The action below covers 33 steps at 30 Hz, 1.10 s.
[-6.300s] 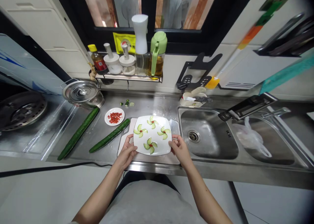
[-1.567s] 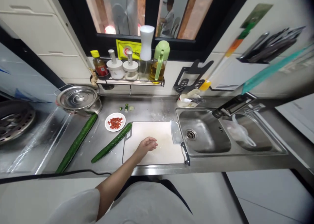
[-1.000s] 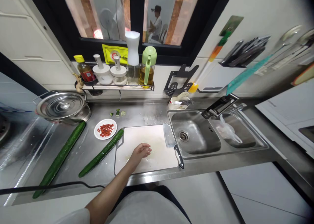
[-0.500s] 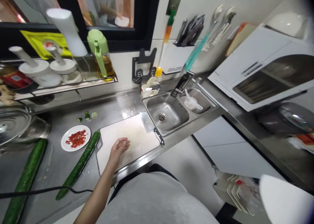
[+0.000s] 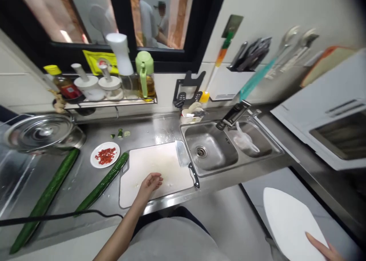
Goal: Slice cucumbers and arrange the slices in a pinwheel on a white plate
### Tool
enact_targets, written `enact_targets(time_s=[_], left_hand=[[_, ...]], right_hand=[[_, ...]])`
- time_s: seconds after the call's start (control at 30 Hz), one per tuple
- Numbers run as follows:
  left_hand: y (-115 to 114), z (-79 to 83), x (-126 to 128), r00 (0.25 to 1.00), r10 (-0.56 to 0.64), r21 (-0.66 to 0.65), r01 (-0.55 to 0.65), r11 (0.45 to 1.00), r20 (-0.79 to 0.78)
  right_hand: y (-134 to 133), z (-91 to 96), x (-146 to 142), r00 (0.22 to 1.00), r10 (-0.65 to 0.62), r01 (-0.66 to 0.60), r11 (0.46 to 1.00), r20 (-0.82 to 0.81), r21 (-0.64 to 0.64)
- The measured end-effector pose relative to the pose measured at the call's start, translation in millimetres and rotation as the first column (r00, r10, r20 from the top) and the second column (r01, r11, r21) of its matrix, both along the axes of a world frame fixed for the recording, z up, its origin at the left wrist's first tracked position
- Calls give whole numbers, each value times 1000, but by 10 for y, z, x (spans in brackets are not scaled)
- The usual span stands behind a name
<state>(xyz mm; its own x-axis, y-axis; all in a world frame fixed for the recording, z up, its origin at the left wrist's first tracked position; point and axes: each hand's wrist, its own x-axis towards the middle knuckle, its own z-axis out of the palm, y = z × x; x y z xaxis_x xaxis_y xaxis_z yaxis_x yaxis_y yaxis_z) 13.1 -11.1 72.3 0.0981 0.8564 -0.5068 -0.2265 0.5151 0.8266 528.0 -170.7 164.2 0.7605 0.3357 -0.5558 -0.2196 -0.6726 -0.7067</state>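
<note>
My left hand (image 5: 153,181) hovers over the near part of the white cutting board (image 5: 140,158), fingers loosely curled and holding nothing. At the lower right, my right hand (image 5: 321,245) grips the edge of a white plate (image 5: 291,219), tilted and held out past the counter; most of that hand is cut off by the frame. On the board's right side lies a cleaver (image 5: 182,154), its black handle over the near right corner. Left of the board are a long cucumber (image 5: 104,184) and a small plate (image 5: 93,160) of chopped red pieces (image 5: 105,156).
Another cucumber (image 5: 47,200) lies farther left, near a lidded steel pot (image 5: 42,133). A double sink (image 5: 210,148) with a black faucet (image 5: 233,116) adjoins the board; a white plastic bag (image 5: 244,139) lies in its right basin. A condiment shelf (image 5: 114,102) and black cable (image 5: 57,217) are present.
The white plate at the right has moved inward and more of it shows, with my right hand now visible on it. My left hand stays over the board. The view has shifted.
</note>
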Motion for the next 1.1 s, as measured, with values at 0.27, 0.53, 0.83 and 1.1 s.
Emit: enact_targets(time_s=[0.27, 0.53, 0.83, 1.1], left_hand=[[-39, -136, 32, 992, 121, -28, -122, 992, -34], [-23, -163, 90, 962, 271, -8, -271, 962, -30], [-50, -162, 23, 904, 426, -1, -426, 904, -26], [-110, -183, -34, 855, 517, -29, -518, 855, -44]], right_hand=[[1918, -404, -1101, 898, 386, -350, 917, -212, 188], [3667, -1028, -2517, 776, 618, -515, 736, -127, 439], [4386, -1442, -3315, 702, 712, -673, 650, 26, 353], [4505, -1586, -3526, 652, 754, -732, 597, 81, 329]])
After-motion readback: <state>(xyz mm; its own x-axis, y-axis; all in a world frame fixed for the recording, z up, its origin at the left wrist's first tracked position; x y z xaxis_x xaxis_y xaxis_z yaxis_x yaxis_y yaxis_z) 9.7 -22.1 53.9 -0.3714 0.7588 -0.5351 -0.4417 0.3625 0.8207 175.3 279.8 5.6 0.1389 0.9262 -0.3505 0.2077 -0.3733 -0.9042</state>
